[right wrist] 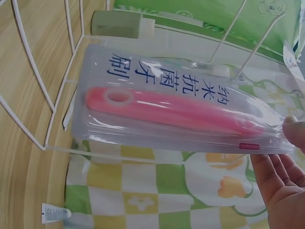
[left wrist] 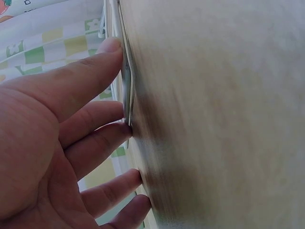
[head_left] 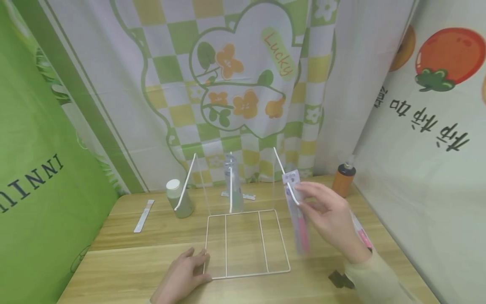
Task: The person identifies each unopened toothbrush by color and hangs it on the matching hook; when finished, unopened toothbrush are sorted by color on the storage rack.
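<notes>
Right hand (head_left: pixel 329 219) pinches packaged pink toothbrush (head_left: pixel 298 215) beside wire rack (head_left: pixel 247 242), not yet hung on it. Left hand (head_left: pixel 184 274), fingers flat, steadies rack's near-left corner. Hanging remains.

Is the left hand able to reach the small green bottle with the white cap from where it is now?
Probably yes. The left hand rests at the wire rack's front left corner, and the green bottle stands behind it on the same side, with only bare table between them.

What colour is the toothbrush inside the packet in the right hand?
Pink toothbrush, in a clear packet; the right wrist view shows it best.
</notes>
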The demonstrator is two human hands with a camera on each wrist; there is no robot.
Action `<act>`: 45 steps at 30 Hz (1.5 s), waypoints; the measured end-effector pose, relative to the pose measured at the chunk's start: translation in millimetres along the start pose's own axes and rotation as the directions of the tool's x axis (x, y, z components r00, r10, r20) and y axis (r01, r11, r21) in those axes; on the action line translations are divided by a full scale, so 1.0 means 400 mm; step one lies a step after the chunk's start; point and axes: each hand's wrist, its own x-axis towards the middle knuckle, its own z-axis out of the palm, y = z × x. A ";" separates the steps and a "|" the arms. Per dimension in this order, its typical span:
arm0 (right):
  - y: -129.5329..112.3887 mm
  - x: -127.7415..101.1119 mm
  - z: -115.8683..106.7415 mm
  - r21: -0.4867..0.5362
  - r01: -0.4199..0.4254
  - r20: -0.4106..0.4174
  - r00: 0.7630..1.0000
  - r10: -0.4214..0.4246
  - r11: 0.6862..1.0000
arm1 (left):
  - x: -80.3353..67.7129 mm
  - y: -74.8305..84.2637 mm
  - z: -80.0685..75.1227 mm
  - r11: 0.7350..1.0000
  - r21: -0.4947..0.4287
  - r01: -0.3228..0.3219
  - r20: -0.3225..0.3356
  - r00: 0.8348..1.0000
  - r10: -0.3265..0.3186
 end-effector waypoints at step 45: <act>0.213 0.090 0.155 -0.035 -0.060 -0.172 0.984 0.054 0.998 | 0.002 0.000 0.000 1.000 0.007 0.010 0.018 1.000 -0.011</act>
